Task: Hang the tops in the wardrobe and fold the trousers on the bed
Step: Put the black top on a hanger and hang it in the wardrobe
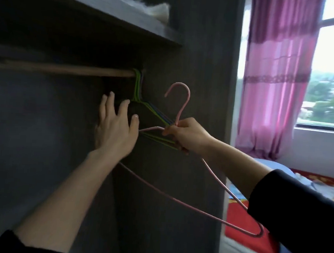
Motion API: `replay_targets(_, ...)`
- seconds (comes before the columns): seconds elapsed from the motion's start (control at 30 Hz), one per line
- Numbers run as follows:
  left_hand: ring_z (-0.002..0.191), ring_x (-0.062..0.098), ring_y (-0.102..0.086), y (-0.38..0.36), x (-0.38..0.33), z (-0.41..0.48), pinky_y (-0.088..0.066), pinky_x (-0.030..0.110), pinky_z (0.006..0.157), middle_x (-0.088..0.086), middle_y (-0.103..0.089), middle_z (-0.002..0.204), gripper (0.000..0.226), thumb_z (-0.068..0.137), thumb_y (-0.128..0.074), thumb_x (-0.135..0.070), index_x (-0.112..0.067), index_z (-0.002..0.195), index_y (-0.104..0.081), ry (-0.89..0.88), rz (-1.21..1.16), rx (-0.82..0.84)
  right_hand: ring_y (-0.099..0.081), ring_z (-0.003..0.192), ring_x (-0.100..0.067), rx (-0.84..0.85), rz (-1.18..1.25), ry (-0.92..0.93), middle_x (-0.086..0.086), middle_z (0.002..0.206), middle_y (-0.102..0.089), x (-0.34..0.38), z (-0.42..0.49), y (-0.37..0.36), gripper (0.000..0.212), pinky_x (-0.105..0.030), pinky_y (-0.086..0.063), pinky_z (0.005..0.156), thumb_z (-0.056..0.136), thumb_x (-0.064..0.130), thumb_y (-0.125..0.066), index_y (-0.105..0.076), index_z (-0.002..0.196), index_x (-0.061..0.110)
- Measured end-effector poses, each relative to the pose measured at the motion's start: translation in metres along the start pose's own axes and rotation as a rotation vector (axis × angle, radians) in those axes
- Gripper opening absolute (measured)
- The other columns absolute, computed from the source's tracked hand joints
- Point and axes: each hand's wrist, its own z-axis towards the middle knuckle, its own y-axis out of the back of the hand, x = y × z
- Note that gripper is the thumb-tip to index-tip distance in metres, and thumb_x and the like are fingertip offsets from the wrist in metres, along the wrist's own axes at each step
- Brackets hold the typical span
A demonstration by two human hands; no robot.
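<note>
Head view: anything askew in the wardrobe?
Mildly. The green and blue wire hangers bunch at the right end of the wooden rail, hanging skewed toward the right hand, which grips the bare pink wire hanger off the rail, tilted. Nothing looks damaged.

Wardrobe rail (67,69) runs off left edge. Pink hanger (182,109) neck hidden inside right hand (187,135). Hung hangers (137,86) bunched, count unclear. Shelf item (156,9) blurred, unidentifiable. Bed (237,216) partly behind sleeve (294,214).

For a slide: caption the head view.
Right hand grips a pink hanger off the rail; left hand open beside hung hangers.
</note>
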Motion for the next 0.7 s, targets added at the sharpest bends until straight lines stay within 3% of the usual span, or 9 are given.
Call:
replay_targets(0.1,0.146,0.020,0.001,-0.028,-0.041,-0.030,-0.024,0.045,0.112,0.006,-0.009,0.159,0.046,0.099,-0.036,-0.036,-0.019,0.142,-0.037,-0.111,-0.110,0.026,-0.041,0.040,-0.014,-0.028,0.003,-0.072,-0.005,0.053,-0.047,-0.023,-0.037,0.039,0.024,-0.021,-0.034,0.037,0.087,0.021,-0.064,-0.062,0.067,0.008)
replay_targets(0.23,0.145,0.023,-0.010,-0.062,-0.109,-0.070,-0.024,0.043,0.113,0.010,-0.022,0.155,0.044,0.097,-0.034,-0.036,-0.016,0.135,-0.046,-0.230,-0.260,0.054,-0.039,0.046,-0.011,-0.012,-0.024,-0.200,-0.002,0.057,-0.048,-0.055,-0.092,0.110,0.022,-0.020,-0.031,0.040,0.087,0.017,-0.064,-0.068,0.082,-0.004)
replay_targets(0.3,0.142,0.026,-0.018,-0.078,-0.146,-0.091,-0.025,0.043,0.112,0.013,-0.028,0.152,0.043,0.096,-0.036,-0.034,-0.012,0.130,-0.050,-0.288,-0.316,0.050,-0.036,0.046,-0.012,-0.018,-0.024,-0.263,-0.002,0.056,-0.045,-0.076,-0.118,0.150,0.021,-0.019,-0.027,0.040,0.085,0.015,-0.065,-0.067,0.077,-0.004)
replay_targets(0.43,0.137,0.031,-0.028,-0.111,-0.229,-0.141,-0.028,0.044,0.109,0.017,-0.036,0.147,0.045,0.091,-0.034,-0.032,-0.009,0.122,-0.056,-0.404,-0.438,0.066,-0.036,0.047,-0.014,-0.047,-0.043,-0.354,-0.007,0.059,-0.042,-0.125,-0.173,0.231,0.036,-0.019,-0.029,0.040,0.080,0.011,-0.065,-0.059,0.091,-0.022)
replay_targets(0.57,0.138,0.030,-0.027,-0.153,-0.328,-0.188,-0.031,0.047,0.108,0.014,-0.034,0.148,0.048,0.089,-0.033,-0.035,-0.012,0.123,-0.055,-0.419,-0.507,0.214,-0.038,0.046,-0.013,-0.106,-0.044,-0.458,-0.006,0.057,-0.044,-0.184,-0.236,0.309,0.028,-0.022,-0.030,0.043,0.081,0.004,-0.060,-0.063,0.094,-0.020)
replay_targets(0.7,0.136,0.032,-0.028,-0.204,-0.433,-0.236,-0.029,0.046,0.108,0.016,-0.035,0.147,0.057,0.086,-0.025,-0.040,-0.010,0.123,-0.055,-0.439,-0.538,0.384,-0.037,0.045,-0.013,-0.212,-0.096,-0.608,-0.010,0.059,-0.043,-0.246,-0.299,0.381,0.035,-0.020,-0.030,0.040,0.075,0.006,-0.065,-0.060,0.093,-0.023)
